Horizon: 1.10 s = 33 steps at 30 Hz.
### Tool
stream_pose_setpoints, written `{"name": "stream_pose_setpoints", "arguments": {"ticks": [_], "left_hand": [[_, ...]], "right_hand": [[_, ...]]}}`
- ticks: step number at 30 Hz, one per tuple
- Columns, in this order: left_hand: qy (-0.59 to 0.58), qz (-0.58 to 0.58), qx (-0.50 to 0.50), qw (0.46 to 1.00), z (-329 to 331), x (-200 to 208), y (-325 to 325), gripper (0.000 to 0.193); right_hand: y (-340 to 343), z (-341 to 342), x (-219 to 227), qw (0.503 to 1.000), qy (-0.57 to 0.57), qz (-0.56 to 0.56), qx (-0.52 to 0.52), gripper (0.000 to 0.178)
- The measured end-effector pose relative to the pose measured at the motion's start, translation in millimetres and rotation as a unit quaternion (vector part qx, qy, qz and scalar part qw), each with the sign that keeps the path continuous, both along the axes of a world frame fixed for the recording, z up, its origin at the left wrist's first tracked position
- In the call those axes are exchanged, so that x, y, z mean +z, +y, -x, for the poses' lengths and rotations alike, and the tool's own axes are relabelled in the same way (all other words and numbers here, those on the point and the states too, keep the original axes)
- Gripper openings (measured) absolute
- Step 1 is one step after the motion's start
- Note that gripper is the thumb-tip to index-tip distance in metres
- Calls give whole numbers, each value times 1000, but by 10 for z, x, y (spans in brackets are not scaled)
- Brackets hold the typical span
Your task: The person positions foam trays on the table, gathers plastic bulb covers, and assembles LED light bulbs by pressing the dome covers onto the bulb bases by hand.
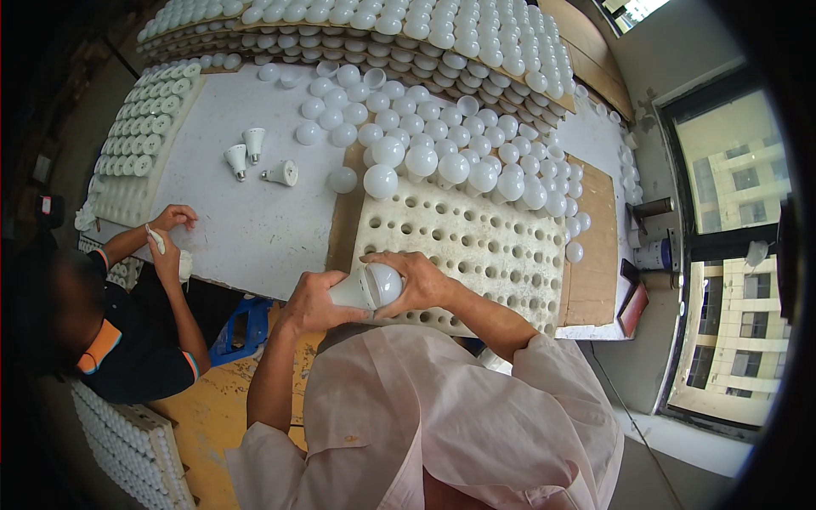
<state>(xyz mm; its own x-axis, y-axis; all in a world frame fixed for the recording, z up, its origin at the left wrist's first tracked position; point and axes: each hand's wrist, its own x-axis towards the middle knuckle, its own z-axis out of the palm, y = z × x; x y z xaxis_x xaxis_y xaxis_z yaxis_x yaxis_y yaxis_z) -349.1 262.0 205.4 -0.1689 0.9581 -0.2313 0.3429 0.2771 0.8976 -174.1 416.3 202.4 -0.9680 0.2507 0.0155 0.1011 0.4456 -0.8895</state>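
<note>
Reach past both grips and out to the left to find a pale tabletop (246, 225); look well ahead, along its far side, for stacked layers of white domes (476, 42). Well to the left of the grip, see a co-worker (144, 357) in a dark shirt, with a small white thing (158, 242) in hand. Directly ahead of the grip, see a perforated board (391, 214) with rows of round holes, brown cardboard (595, 255) showing beyond its right edge. Farther off, ahead and left, find close rows of white lamp housings (161, 123). Ahead, over the board's far end and onto the tabletop, notice many loose domes (344, 134); ahead and left, well apart from the grip, three loose housings (285, 172). With the left grip (314, 302) wrapped around its tapered body (350, 291) and the right grip (422, 280) cupped about its dome (387, 285), held on its side at the board's near left corner: a white lamp (361, 289). Impossible to tell: dome fully seated or merely resting. Probably light; stiff in the body, so tolerant of a firm hold; likely smooth, slippery and thin-walled at the dome, perhaps easily cracked or dented by a pinch. Best taken by the tapered body, cradling the dome evenly around its widest part.
</note>
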Motion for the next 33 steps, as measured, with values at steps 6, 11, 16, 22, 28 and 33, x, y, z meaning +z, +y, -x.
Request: {"name": "stream_pose_setpoints", "arguments": {"ticks": [6,11,16,22,28,33], "left_hand": [[5,1,-4,1000,-25,-71,-39,44],[-4,12,-7,1000,-43,-142,-80,46],[80,-8,-71,994,-114,-127,12,56],[80,-1,-63,995,-160,5,90,60],[101,9,-57,993,-215,14,158,51],[113,21,-55,992,-250,29,197,49]], "right_hand": [[-24,5,-12,998,-16,-23,47,88],[-60,24,12,996,-69,-9,53,87],[-71,12,-99,994,-65,-33,80,87],[-147,-21,-142,995,-42,-72,50,80],[-163,-73,-183,996,-15,-83,19,74],[-152,-84,-209,999,1,-47,10,70]]}}
